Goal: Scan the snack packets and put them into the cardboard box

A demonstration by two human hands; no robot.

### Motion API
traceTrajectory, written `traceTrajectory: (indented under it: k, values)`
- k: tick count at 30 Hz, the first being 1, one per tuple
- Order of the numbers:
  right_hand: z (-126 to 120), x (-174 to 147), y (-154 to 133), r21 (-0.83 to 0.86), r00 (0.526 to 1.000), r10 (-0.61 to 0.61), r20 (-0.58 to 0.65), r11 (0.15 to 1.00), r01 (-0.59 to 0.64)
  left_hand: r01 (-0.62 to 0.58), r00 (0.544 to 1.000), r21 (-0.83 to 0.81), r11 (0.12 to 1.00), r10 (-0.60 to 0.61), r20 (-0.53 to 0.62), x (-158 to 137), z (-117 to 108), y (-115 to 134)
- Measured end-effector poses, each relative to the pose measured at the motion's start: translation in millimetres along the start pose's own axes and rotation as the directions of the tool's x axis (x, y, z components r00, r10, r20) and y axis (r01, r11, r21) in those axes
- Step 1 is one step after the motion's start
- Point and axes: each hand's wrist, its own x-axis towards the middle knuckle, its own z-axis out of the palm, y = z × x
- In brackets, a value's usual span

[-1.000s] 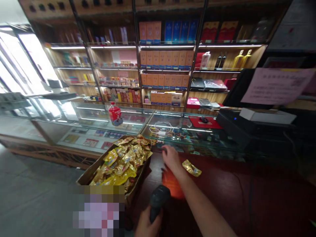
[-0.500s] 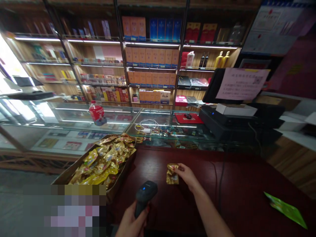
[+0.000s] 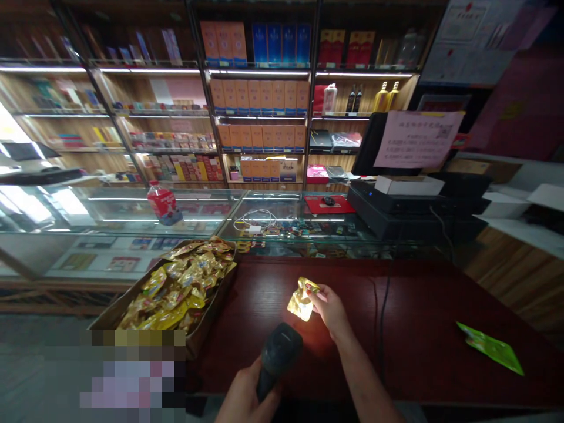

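Observation:
My left hand [image 3: 249, 390] is wrapped round the handle of a black barcode scanner [image 3: 282, 349], whose head points toward the gold packet. Bright light from it falls on the packet and the tabletop. Between thumb and fingers, my right hand [image 3: 329, 308] pinches the small gold foil packet [image 3: 301, 301] by its right side, a little above the dark red table [image 3: 259, 288]. Left of my hands stands a cardboard box [image 3: 211, 314] filled with similar gold packets [image 3: 180, 288]. A green packet [image 3: 493, 349] lies on the table to the right.
Behind the table runs a glass display counter [image 3: 202, 205] with a red bottle [image 3: 164, 202], a white cable [image 3: 255, 223] and a mouse [image 3: 328, 201] on a red pad. A monitor [image 3: 370, 144] with a paper sheet stands at right. A dark cable [image 3: 385, 317] crosses the table.
The scanner has moved right, nearer the gold packet, and its light now shines on it. My right hand has tilted the packet. The whole view has shifted slightly.

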Motion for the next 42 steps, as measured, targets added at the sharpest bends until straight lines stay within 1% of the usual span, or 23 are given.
traceTrajectory:
  k: [5, 11, 17, 20, 24, 29, 35, 42]
  values:
    - [8, -1, -1, -0.025, 1.000, 0.012, 0.012, 1.000, -0.011, 0.040, 0.999, -0.047, 0.998, -0.041, -0.022, 0, -2, -1]
    - [23, -9, -2, -0.043, 0.999, 0.022, 0.032, 0.999, -0.021, 0.018, 0.999, -0.027, 0.999, -0.019, -0.033, 5, -6, -6]
    - [36, -14, -3, -0.073, 0.995, 0.020, 0.098, 0.997, -0.013, 0.042, 0.994, -0.048, 0.998, -0.047, -0.103, 12, -5, -14]
    - [43, -16, -5, -0.086, 0.995, 0.016, 0.095, 0.996, -0.008, 0.049, 0.989, -0.056, 0.997, -0.056, -0.136, 14, -4, -22]
    - [49, -18, -8, -0.112, 0.996, 0.022, 0.086, 0.994, -0.012, 0.020, 0.984, -0.069, 0.997, -0.032, -0.174, 17, -3, -28]
    - [54, -18, -10, -0.079, 0.995, 0.029, 0.091, 0.997, -0.022, 0.020, 0.985, -0.064, 0.998, -0.031, -0.171, 14, -8, -24]
    - [57, -12, -7, -0.080, 0.996, 0.024, 0.091, 0.997, -0.017, 0.076, 0.985, -0.148, 0.986, -0.097, -0.141, 3, -15, -24]
    - [54, -8, -1, -0.153, 0.998, -0.003, 0.064, 0.988, 0.013, 0.092, 0.983, -0.127, 0.988, -0.111, -0.144, 2, -17, -22]
